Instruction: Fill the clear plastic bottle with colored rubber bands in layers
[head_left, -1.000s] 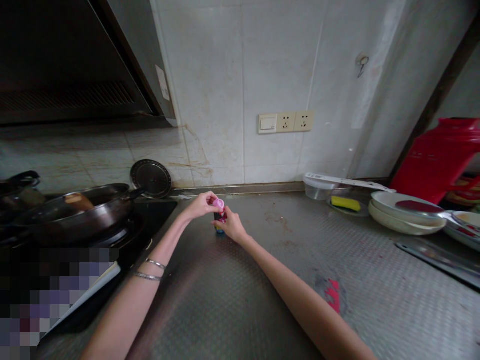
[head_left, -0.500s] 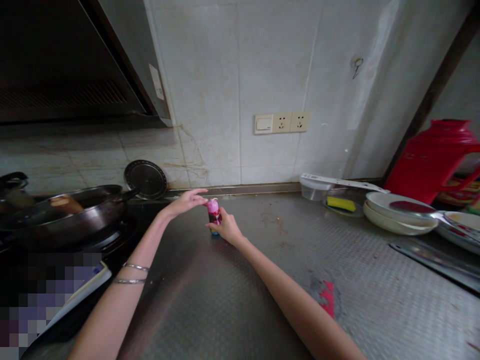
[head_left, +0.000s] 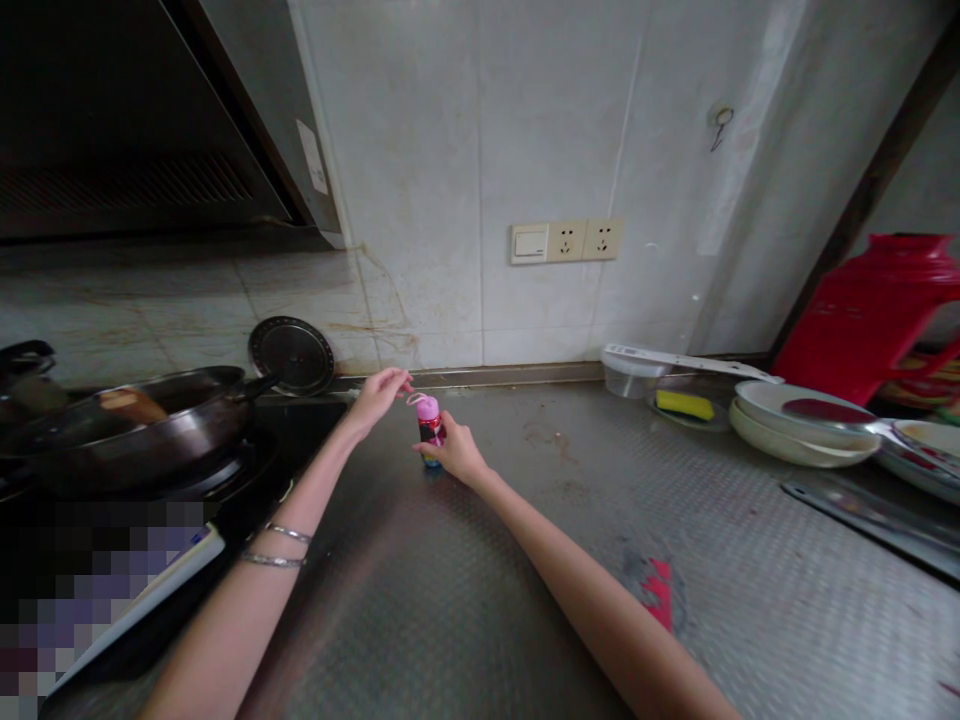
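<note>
A small bottle (head_left: 431,431) with a pink cap (head_left: 427,408) is shown upright on the grey metal worktop (head_left: 525,580), before a tiled wall (head_left: 420,180). The bottle is gripped low on its side by the right hand (head_left: 459,453), whose thumb is placed across the front; part of its printed surface is thereby covered. A pale loop (head_left: 415,398) is seen at the top of the cap, extended toward the left hand (head_left: 382,395). The left hand is raised just beside the cap, with its fingers bent and drawn together; whether the loop is pinched or touched by the fingertips cannot be told. Two silvery bracelets (head_left: 275,560) are worn on the left forearm.

At the left, a metal pan (head_left: 187,435) is seated on the black cooktop (head_left: 304,435), with a wooden piece (head_left: 133,405) laid across it. A round dark disc (head_left: 291,357) is leaned against the wall behind. At the right, a clear plastic container (head_left: 630,380), a yellow sponge (head_left: 684,405) and stacked pale bowls (head_left: 795,440) are arranged near the wall, with a red flask (head_left: 862,320) placed behind the bowls. A red patch (head_left: 658,595) is visible on the worktop, well apart from the bottle.
</note>
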